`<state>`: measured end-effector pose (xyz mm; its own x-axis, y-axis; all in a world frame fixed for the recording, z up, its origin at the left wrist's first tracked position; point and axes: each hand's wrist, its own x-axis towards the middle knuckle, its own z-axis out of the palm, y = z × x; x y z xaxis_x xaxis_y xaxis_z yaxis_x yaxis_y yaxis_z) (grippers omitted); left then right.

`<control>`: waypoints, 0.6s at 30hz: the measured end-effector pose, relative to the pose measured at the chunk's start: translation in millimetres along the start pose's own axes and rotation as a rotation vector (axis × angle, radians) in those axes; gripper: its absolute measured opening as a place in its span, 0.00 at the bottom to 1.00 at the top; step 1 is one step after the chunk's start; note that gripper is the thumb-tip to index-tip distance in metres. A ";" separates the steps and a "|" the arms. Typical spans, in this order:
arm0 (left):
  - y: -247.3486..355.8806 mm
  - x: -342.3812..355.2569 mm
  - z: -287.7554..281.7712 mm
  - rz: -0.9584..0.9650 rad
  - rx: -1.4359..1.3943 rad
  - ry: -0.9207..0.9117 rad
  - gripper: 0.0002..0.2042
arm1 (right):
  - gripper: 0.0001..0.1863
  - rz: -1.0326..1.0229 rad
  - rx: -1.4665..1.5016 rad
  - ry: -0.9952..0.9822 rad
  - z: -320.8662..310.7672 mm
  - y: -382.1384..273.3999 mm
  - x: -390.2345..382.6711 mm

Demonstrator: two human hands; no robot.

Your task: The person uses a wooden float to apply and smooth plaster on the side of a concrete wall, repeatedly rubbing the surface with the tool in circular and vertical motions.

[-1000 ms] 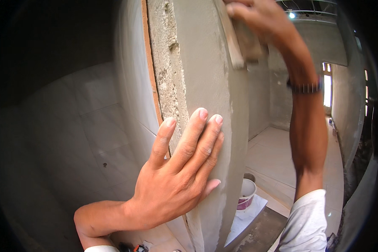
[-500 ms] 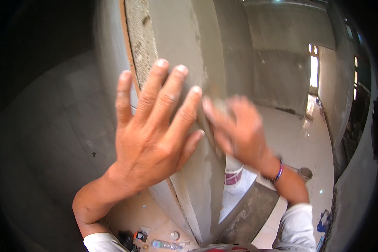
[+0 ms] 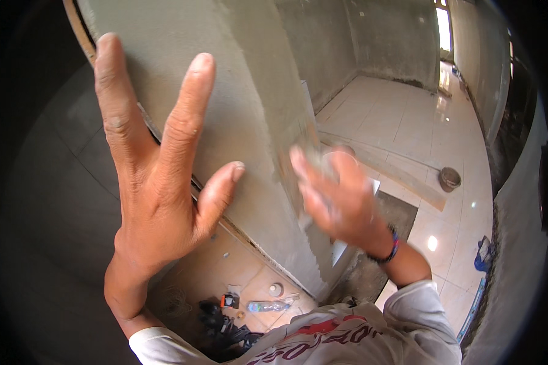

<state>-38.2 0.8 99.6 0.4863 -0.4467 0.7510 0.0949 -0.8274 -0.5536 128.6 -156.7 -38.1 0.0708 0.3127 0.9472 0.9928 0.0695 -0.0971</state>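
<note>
A grey plastered wall end (image 3: 231, 121) rises in front of me, with a rougher, darker strip down its right edge. My left hand (image 3: 158, 194) is open at its left edge, the thumb and visible fingers spread wide. Whether its palm touches the plaster I cannot tell. My right hand (image 3: 344, 198), smeared by motion, is at the wall's right corner with its fingers curled. Something pale shows between those fingers, too blurred to name. A dark, colourful bracelet (image 3: 391, 246) circles the right wrist.
On the tiles below lie a clear plastic bottle (image 3: 268, 306), a black bag (image 3: 222, 322) and an orange-black box (image 3: 230, 300). To the right are a long board (image 3: 408, 181), a small dark bucket (image 3: 449, 178) and a blue item (image 3: 483, 254) by the side wall.
The view has tilted and shifted. My left hand now appears farther left, its thumb farther from the fingers. My right hand remains at the corner, still blurred. The white tub has left sight.
</note>
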 end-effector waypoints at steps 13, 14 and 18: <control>12.2 1.3 18.3 -0.007 0.011 0.024 0.35 | 0.19 -0.190 -0.153 0.384 10.2 38.6 92.3; 12.1 -1.1 15.8 -0.020 0.012 0.015 0.35 | 0.18 -0.166 -0.194 0.320 4.7 35.9 102.1; 5.8 -3.0 10.9 0.056 0.069 0.035 0.33 | 0.22 -0.024 -0.081 0.282 25.2 25.5 16.1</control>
<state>-29.6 1.0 90.3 0.4619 -0.5040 0.7298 0.1284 -0.7762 -0.6173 152.7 -126.0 -33.0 0.0600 0.0350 0.9976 0.9982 -0.0053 -0.0598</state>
